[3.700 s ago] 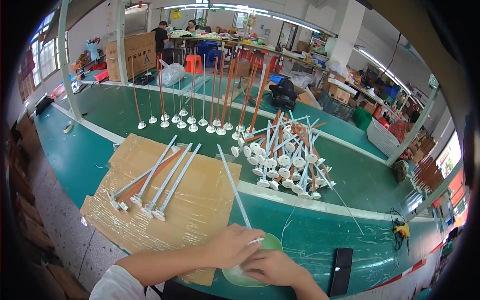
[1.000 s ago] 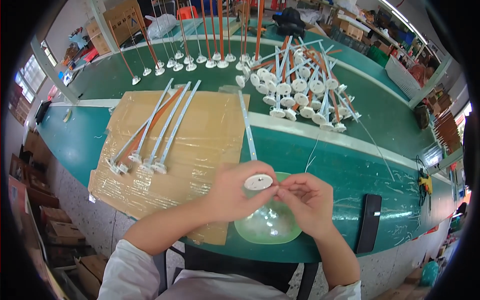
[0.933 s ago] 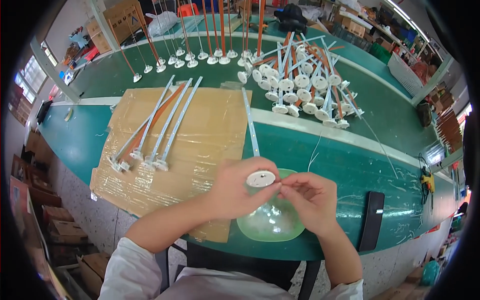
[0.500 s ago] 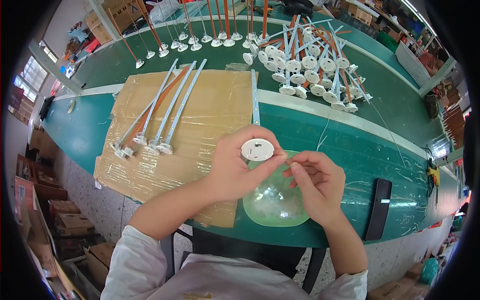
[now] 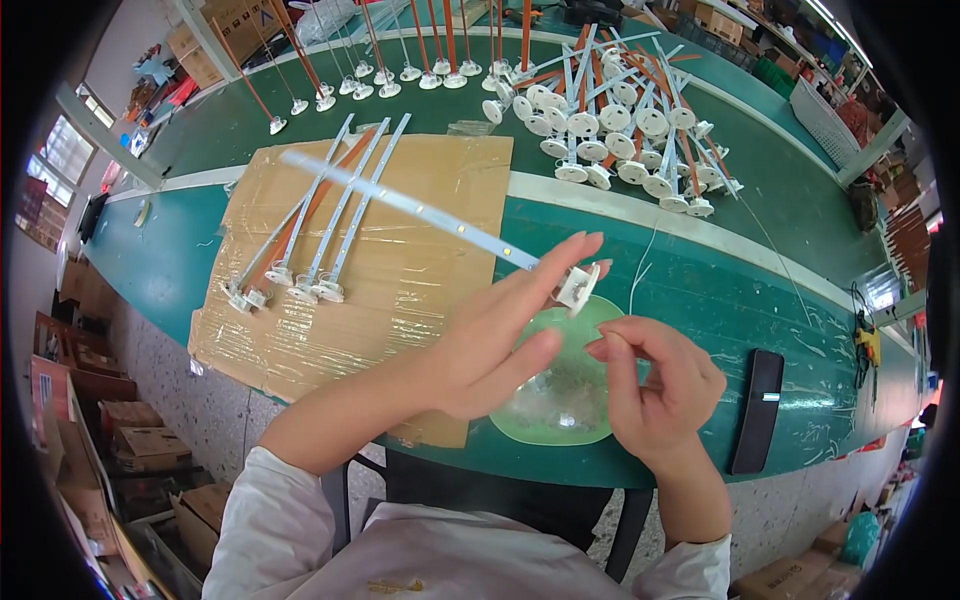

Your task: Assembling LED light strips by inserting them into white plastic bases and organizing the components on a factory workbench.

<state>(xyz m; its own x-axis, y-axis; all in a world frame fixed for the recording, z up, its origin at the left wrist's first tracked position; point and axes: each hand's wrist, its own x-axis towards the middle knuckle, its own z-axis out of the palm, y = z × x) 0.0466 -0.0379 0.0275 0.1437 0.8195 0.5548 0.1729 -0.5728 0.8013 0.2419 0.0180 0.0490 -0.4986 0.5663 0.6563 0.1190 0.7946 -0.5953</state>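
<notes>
Fingers of the left hand (image 5: 500, 345) pinch the white round base (image 5: 579, 287) of a long thin light strip (image 5: 400, 203), held over the green dish (image 5: 560, 385). It looks light and bendy, so the stiff base seems the best place to hold. The right hand (image 5: 655, 385) is curled near it; I cannot tell if it holds anything.

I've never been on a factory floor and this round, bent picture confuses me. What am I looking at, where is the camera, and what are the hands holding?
There is no machine here: a person works with two bare hands. The camera sits on the person's head and looks down through a fisheye lens, so straight edges curve.

The left hand holds a long thin white strip with small light dots, ending in a white round cap. The right hand is pinched beside it; whether it holds anything is too small to tell.

Below them a pale green shallow dish rests on the green worktable. To the left lies a brown cardboard sheet carrying finished strips. Farther back is a pile of similar pieces; a black flat slab lies to the right.
</notes>
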